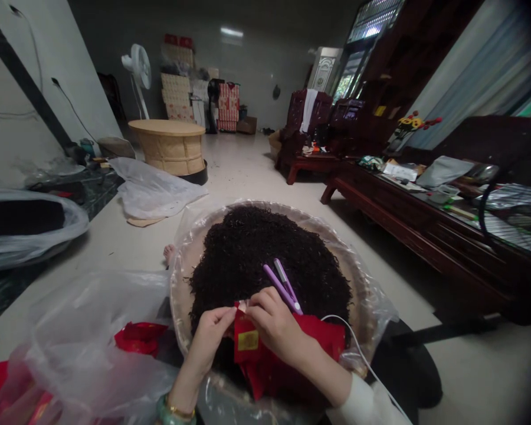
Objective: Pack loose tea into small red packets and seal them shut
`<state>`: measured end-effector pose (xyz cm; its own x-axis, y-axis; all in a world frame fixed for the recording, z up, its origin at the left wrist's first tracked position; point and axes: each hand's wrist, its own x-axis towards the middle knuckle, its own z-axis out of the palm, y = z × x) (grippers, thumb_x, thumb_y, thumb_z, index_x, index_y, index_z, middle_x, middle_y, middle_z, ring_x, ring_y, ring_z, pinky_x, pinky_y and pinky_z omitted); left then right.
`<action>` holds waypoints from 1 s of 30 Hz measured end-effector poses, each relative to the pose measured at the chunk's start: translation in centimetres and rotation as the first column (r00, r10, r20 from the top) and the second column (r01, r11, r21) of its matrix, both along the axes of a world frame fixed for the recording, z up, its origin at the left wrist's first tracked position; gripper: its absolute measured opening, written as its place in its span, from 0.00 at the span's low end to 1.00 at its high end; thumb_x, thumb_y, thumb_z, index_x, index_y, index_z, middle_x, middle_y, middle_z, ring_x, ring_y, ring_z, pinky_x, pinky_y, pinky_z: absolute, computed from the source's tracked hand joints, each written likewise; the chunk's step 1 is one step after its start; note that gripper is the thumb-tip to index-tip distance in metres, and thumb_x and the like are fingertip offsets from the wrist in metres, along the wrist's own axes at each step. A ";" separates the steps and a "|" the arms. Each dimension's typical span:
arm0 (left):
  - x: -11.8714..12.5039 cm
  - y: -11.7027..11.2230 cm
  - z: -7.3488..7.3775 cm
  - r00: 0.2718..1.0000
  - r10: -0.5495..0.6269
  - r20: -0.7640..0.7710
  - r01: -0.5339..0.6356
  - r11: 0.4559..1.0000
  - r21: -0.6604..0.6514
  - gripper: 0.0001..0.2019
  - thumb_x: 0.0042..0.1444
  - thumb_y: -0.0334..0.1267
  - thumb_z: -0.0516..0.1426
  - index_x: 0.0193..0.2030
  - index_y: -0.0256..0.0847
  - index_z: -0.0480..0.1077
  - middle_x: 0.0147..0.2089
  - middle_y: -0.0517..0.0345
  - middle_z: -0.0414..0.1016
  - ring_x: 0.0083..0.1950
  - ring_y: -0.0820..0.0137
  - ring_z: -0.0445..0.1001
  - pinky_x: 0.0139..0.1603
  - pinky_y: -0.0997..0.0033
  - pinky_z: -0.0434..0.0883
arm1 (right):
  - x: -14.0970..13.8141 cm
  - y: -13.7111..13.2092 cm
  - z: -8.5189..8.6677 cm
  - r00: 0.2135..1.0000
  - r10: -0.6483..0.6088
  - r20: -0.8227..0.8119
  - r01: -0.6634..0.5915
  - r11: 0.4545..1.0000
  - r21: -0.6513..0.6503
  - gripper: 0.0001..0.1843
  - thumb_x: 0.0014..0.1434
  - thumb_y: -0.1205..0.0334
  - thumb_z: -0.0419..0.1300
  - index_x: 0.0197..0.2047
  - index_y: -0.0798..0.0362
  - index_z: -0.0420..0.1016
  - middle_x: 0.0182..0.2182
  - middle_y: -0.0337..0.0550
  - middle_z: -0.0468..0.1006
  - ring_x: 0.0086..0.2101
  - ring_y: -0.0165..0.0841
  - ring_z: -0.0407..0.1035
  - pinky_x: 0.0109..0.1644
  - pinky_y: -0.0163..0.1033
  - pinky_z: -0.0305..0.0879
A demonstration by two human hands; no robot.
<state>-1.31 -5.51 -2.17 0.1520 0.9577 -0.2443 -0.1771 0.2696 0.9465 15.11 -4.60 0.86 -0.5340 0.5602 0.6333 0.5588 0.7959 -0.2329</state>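
My left hand (209,335) pinches the top left corner of a red packet (243,356) with a yellow label. At the same top edge, the fingers of my right hand (275,323) are closed on the packet. More red packets (323,333) lie under and beside my right forearm, on the near side of a round basket (180,295) lined with clear plastic. Dark, dry strands like loose tea leaves (265,242) are heaped in the basket. A purple flat iron (279,283) rests on the heap, jaws apart, just beyond my right hand.
A white cord (358,339) runs over the basket's right rim. Left of the basket is a clear plastic bag (92,307) with red packets. Farther left stands an open bag (22,233) of dark material. A long wooden table (407,236) flanks the right; a round wicker table (168,141) stands ahead.
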 end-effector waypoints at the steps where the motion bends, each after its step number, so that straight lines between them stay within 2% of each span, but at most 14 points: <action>1: 0.0 0.1 0.0 1.000 0.005 -0.024 -0.005 1.000 0.012 0.24 0.43 0.58 0.62 0.31 0.34 0.78 0.25 0.53 0.78 0.28 0.67 0.73 0.30 0.70 0.70 | 0.0 0.1 0.0 0.999 0.034 0.038 -0.034 0.999 -0.004 0.11 0.64 0.73 0.49 0.37 0.54 0.71 0.32 0.46 0.73 0.34 0.35 0.61 0.36 0.38 0.65; 3: 0.0 0.3 0.1 0.992 0.049 -0.119 -0.040 0.996 0.076 0.20 0.44 0.54 0.62 0.29 0.35 0.78 0.25 0.54 0.78 0.28 0.67 0.73 0.30 0.71 0.71 | 0.1 0.4 0.0 0.992 0.079 0.097 -0.079 0.997 -0.013 0.11 0.64 0.74 0.48 0.35 0.55 0.70 0.31 0.46 0.74 0.34 0.35 0.61 0.38 0.39 0.64; 6: -0.2 0.6 0.5 0.934 0.203 -0.293 -0.130 0.960 0.250 0.14 0.46 0.49 0.60 0.27 0.38 0.76 0.26 0.56 0.79 0.29 0.66 0.74 0.32 0.71 0.72 | -0.2 0.5 0.0 0.984 0.104 0.145 -0.099 0.994 -0.037 0.11 0.62 0.75 0.49 0.33 0.56 0.70 0.30 0.47 0.75 0.36 0.37 0.63 0.39 0.41 0.62; 9: -0.4 0.9 1.0 0.867 0.320 -0.382 -0.152 0.900 0.408 0.12 0.51 0.45 0.57 0.28 0.40 0.77 0.28 0.56 0.80 0.31 0.65 0.76 0.35 0.70 0.73 | -0.6 0.3 0.5 0.985 0.084 0.154 -0.054 0.980 -0.191 0.05 0.60 0.71 0.53 0.34 0.56 0.69 0.32 0.47 0.76 0.34 0.36 0.66 0.38 0.41 0.60; 10: -0.4 0.9 1.2 0.851 0.339 -0.401 -0.137 0.881 0.454 0.12 0.52 0.45 0.56 0.29 0.40 0.77 0.29 0.56 0.80 0.32 0.65 0.77 0.37 0.70 0.73 | -0.7 0.2 0.7 0.987 0.062 0.150 -0.021 0.965 -0.263 0.03 0.59 0.69 0.56 0.35 0.56 0.70 0.32 0.46 0.76 0.33 0.35 0.67 0.38 0.41 0.59; 12: -0.5 1.0 1.4 0.829 0.347 -0.439 -0.073 0.845 0.530 0.11 0.53 0.42 0.56 0.30 0.41 0.77 0.31 0.55 0.81 0.34 0.65 0.78 0.38 0.71 0.73 | -1.0 0.3 0.9 0.990 0.022 0.140 0.036 0.916 -0.399 0.04 0.58 0.64 0.59 0.36 0.55 0.71 0.31 0.44 0.76 0.32 0.34 0.67 0.38 0.39 0.58; 16: -0.9 1.7 1.5 0.800 0.295 -0.522 0.113 0.781 0.614 0.11 0.57 0.39 0.54 0.31 0.42 0.78 0.32 0.55 0.81 0.34 0.67 0.78 0.38 0.71 0.74 | -1.1 1.4 0.2 0.997 -0.005 0.081 0.050 0.822 -0.568 0.15 0.61 0.60 0.58 0.23 0.54 0.69 0.22 0.38 0.73 0.25 0.30 0.64 0.36 0.37 0.56; 18: -1.3 2.4 1.3 0.758 0.364 -0.542 0.127 0.732 0.670 0.12 0.58 0.40 0.53 0.35 0.43 0.78 0.35 0.54 0.82 0.38 0.65 0.78 0.43 0.67 0.73 | -0.8 2.2 -0.4 0.998 -0.056 -0.009 0.039 0.787 -0.616 0.20 0.64 0.59 0.54 0.21 0.54 0.68 0.20 0.38 0.71 0.23 0.29 0.63 0.36 0.36 0.57; 20: -1.9 3.2 0.8 0.699 0.452 -0.554 0.096 0.708 0.699 0.12 0.58 0.41 0.53 0.42 0.44 0.77 0.40 0.53 0.82 0.43 0.63 0.77 0.49 0.61 0.72 | -0.4 2.9 -0.8 0.977 -0.140 -0.159 -0.003 0.740 -0.672 0.20 0.65 0.55 0.52 0.23 0.54 0.71 0.21 0.39 0.73 0.25 0.31 0.65 0.36 0.37 0.60; 21: -2.2 3.5 0.5 0.679 0.465 -0.568 0.076 0.725 0.684 0.13 0.58 0.42 0.54 0.44 0.44 0.76 0.41 0.53 0.81 0.44 0.62 0.77 0.48 0.61 0.72 | -0.3 3.1 -0.8 0.953 -0.173 -0.248 -0.054 0.709 -0.703 0.20 0.65 0.52 0.51 0.26 0.53 0.73 0.22 0.40 0.74 0.27 0.33 0.67 0.37 0.37 0.62; 23: -2.7 3.9 -0.4 0.704 0.407 -0.581 0.070 0.775 0.628 0.13 0.58 0.43 0.53 0.39 0.43 0.77 0.38 0.54 0.82 0.39 0.64 0.78 0.42 0.66 0.74 | -0.1 3.3 -0.6 0.887 -0.187 -0.423 -0.225 0.624 -0.748 0.20 0.63 0.46 0.52 0.34 0.53 0.76 0.29 0.43 0.78 0.33 0.37 0.71 0.42 0.41 0.66; 26: -3.0 4.0 -1.5 0.777 0.308 -0.549 0.064 0.829 0.555 0.15 0.59 0.44 0.51 0.33 0.40 0.76 0.30 0.58 0.80 0.32 0.68 0.77 0.34 0.73 0.73 | 0.1 3.2 0.2 0.810 -0.129 -0.571 -0.473 0.431 -0.768 0.21 0.55 0.43 0.60 0.42 0.51 0.78 0.39 0.43 0.80 0.41 0.39 0.72 0.53 0.46 0.64; 28: -3.0 4.0 -2.0 0.785 0.296 -0.544 0.075 0.827 0.558 0.16 0.60 0.45 0.50 0.32 0.40 0.75 0.29 0.58 0.79 0.31 0.69 0.77 0.33 0.74 0.73 | 0.3 3.3 0.5 0.807 -0.100 -0.582 -0.535 0.296 -0.792 0.24 0.52 0.42 0.62 0.44 0.51 0.78 0.40 0.43 0.80 0.43 0.40 0.72 0.55 0.48 0.62; 30: -2.9 3.9 -2.1 0.745 0.339 -0.574 0.100 0.795 0.598 0.16 0.62 0.44 0.48 0.37 0.40 0.75 0.33 0.56 0.80 0.35 0.67 0.78 0.37 0.71 0.74 | 0.5 3.4 0.4 0.827 -0.101 -0.553 -0.521 0.232 -0.821 0.27 0.53 0.38 0.60 0.44 0.51 0.79 0.39 0.44 0.80 0.43 0.41 0.72 0.55 0.49 0.62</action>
<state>-4.24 -1.66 -4.25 0.0477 0.9359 0.3489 0.5189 -0.3217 0.7920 15.59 -1.15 1.24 -0.5997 0.7966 -0.0763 -0.0021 -0.0970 -0.9953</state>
